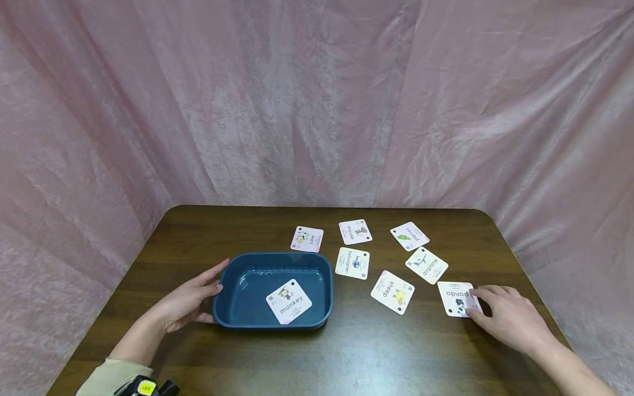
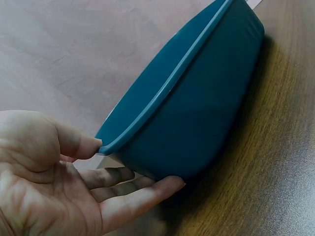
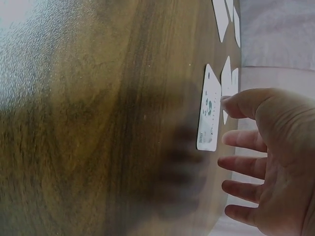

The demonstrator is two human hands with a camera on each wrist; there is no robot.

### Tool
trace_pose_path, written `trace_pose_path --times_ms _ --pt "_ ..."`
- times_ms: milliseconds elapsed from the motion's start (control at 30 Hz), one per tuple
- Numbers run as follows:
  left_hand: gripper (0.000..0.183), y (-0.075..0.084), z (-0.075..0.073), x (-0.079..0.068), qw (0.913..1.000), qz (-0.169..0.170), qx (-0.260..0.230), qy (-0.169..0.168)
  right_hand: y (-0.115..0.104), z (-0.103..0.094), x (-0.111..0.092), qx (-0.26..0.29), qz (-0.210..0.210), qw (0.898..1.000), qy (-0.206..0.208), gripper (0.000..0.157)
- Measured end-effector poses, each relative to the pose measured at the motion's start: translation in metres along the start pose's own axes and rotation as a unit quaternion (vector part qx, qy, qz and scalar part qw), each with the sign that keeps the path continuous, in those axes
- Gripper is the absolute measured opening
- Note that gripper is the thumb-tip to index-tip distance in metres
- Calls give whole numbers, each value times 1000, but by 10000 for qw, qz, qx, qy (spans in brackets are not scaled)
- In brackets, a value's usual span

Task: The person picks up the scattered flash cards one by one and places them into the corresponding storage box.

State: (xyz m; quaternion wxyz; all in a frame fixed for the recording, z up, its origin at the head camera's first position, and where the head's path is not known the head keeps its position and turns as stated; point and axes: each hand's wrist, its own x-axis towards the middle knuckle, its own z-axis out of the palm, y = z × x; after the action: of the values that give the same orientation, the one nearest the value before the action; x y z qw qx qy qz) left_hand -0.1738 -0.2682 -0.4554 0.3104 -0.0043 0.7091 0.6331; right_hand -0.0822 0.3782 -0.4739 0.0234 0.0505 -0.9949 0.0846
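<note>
Head view: right hand (image 1: 515, 319) is lying loosely curved, gripping nothing, thumb and nearest finger reaching the right side of the panda card (image 1: 452, 302), which is lying flat near the right edge of the table (image 1: 376, 352). Likely trouble: so thin a card is offering little to pinch, so fingertips could be skidding it rather than lifting it; its far-left corner is sitting close by the airplane card (image 1: 427, 265), so a leftward slip could be disturbing that one too. Left hand (image 1: 185, 300) is holding the left end of the blue tray (image 1: 247, 300), on the table's left half. Inside, the monkey card (image 1: 289, 302) is lying face up and askew, toward the tray's near-right corner; no other card is showing in there. Cow card (image 1: 307, 239) is lying right at the tray's far rim, contact unclear; a shove toward the table's far edge could be pushing it along. Left wrist view: digits are bracing the rim and outer wall; contents are staying hidden. Uneven pressure at this one end could be tilting the tray. Right wrist view: digits are standing apart, panda card lying flat; fingertip contact is remaining uncertain.
</note>
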Motion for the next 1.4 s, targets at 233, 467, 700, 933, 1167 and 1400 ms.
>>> trace_pose_path --times_ms 233,467,700,933,1167,1400 --pt "65 0 0 -1 10000 12 14 -3 1 4 0 185 287 9994 -50 70" --pt "65 0 0 -1 10000 -1 28 22 1 12 4 215 402 9986 254 85" --pt "65 -1 -1 0 10000 6 9 12 -1 16 8 243 490 9982 246 102" --pt "65 -1 -1 0 10000 19 -27 -20 0 21 9 261 542 9980 171 110" --pt "65 -1 -1 0 10000 49 -40 -33 -1 22 12 268 602 9978 101 115" --pt "65 -1 -2 1 10000 4 -47 -4 0 22 13 296 636 9975 -47 116"
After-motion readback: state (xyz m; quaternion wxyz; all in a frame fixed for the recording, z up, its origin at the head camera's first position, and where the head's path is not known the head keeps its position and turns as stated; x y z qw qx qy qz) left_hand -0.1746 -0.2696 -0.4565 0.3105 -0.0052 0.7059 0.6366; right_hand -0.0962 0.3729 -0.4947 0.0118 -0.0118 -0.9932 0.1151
